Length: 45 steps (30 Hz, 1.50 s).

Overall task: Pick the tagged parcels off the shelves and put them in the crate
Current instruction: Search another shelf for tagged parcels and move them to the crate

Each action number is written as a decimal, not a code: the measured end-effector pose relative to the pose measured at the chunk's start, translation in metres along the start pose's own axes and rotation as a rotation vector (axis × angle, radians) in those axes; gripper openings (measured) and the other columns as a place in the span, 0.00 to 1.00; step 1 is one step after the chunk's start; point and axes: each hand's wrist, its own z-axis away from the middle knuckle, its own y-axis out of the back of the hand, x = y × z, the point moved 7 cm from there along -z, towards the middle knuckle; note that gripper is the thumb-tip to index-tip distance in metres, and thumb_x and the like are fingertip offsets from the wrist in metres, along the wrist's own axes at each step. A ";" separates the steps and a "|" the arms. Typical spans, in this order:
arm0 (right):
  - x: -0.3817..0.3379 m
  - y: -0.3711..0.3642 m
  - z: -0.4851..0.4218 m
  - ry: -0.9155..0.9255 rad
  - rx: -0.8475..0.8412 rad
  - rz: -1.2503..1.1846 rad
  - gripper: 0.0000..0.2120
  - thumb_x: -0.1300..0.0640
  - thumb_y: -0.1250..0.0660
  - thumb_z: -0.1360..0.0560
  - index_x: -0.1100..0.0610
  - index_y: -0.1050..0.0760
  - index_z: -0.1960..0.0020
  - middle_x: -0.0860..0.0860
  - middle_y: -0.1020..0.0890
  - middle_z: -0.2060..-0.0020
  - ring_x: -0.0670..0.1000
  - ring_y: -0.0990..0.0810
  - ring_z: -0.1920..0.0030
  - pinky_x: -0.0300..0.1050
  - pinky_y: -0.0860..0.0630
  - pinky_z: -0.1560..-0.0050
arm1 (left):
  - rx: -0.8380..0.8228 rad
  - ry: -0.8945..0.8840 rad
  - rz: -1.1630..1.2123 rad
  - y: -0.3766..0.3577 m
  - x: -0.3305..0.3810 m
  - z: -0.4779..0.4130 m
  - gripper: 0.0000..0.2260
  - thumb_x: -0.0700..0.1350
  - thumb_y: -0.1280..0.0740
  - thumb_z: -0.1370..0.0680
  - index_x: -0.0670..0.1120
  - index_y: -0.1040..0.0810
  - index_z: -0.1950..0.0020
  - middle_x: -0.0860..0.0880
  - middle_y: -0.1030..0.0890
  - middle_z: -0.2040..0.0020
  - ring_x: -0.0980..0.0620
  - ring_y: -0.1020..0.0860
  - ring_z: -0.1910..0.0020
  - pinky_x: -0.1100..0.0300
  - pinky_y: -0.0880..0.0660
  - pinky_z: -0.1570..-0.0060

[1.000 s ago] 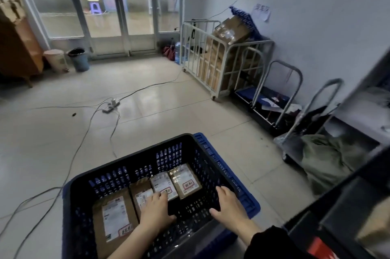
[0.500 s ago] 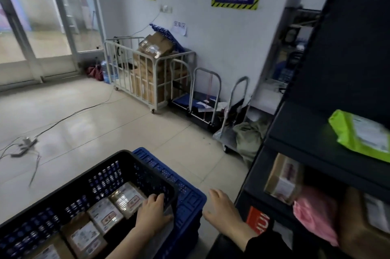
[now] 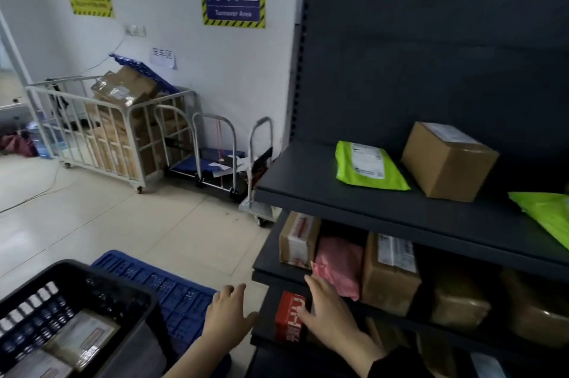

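cardboard parcels [image 3: 389,276] carry white labels; left hand [image 3: 228,314] and right hand [image 3: 331,314] fingers spread, empty.

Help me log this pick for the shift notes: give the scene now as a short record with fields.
left hand: open, fingers spread, holding nothing, beside the blue crate
right hand: open, stretched toward the middle shelf, fingertips near the pink bag, in front of the red box
black crate: lower left, holds labelled cardboard parcels
upper shelf: green mailer, brown box beside it
middle shelf: taped box, pink bag, brown carton side by side
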 end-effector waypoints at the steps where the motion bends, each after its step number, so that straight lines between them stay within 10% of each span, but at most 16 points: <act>1: 0.013 0.006 0.007 -0.015 0.013 -0.013 0.31 0.47 0.42 0.21 0.53 0.50 0.23 0.48 0.47 0.24 0.48 0.48 0.24 0.43 0.46 0.26 | 0.000 -0.015 -0.004 -0.004 0.014 0.001 0.30 0.57 0.39 0.22 0.48 0.44 0.24 0.47 0.37 0.28 0.46 0.38 0.29 0.54 0.35 0.34; 16: 0.132 0.059 0.074 -0.149 0.107 -0.010 0.30 0.48 0.43 0.21 0.54 0.50 0.23 0.49 0.46 0.24 0.48 0.46 0.25 0.41 0.44 0.27 | 0.028 -0.149 -0.005 -0.041 0.141 0.024 0.28 0.54 0.39 0.22 0.47 0.43 0.25 0.46 0.38 0.27 0.45 0.39 0.28 0.55 0.37 0.33; 34: 0.070 0.016 -0.005 -0.134 0.178 -0.146 0.29 0.50 0.40 0.22 0.51 0.47 0.24 0.47 0.42 0.26 0.47 0.42 0.27 0.40 0.42 0.28 | 0.218 -0.126 0.198 0.015 0.099 -0.060 0.33 0.54 0.36 0.24 0.45 0.47 0.25 0.44 0.39 0.28 0.45 0.40 0.28 0.54 0.38 0.31; 41: 0.081 -0.005 -0.053 -0.285 0.279 -0.021 0.29 0.48 0.42 0.21 0.51 0.49 0.24 0.49 0.42 0.26 0.50 0.43 0.26 0.44 0.45 0.26 | 0.172 -0.158 0.133 0.012 0.113 -0.115 0.39 0.62 0.39 0.25 0.48 0.54 0.22 0.42 0.53 0.22 0.42 0.53 0.23 0.49 0.47 0.26; 45: 0.087 -0.012 -0.068 -0.343 0.372 0.129 0.31 0.45 0.29 0.31 0.53 0.32 0.31 0.53 0.27 0.36 0.53 0.26 0.37 0.48 0.27 0.38 | 0.187 -0.156 0.182 0.002 0.111 -0.129 0.39 0.64 0.36 0.27 0.51 0.49 0.23 0.42 0.52 0.23 0.41 0.52 0.24 0.47 0.46 0.27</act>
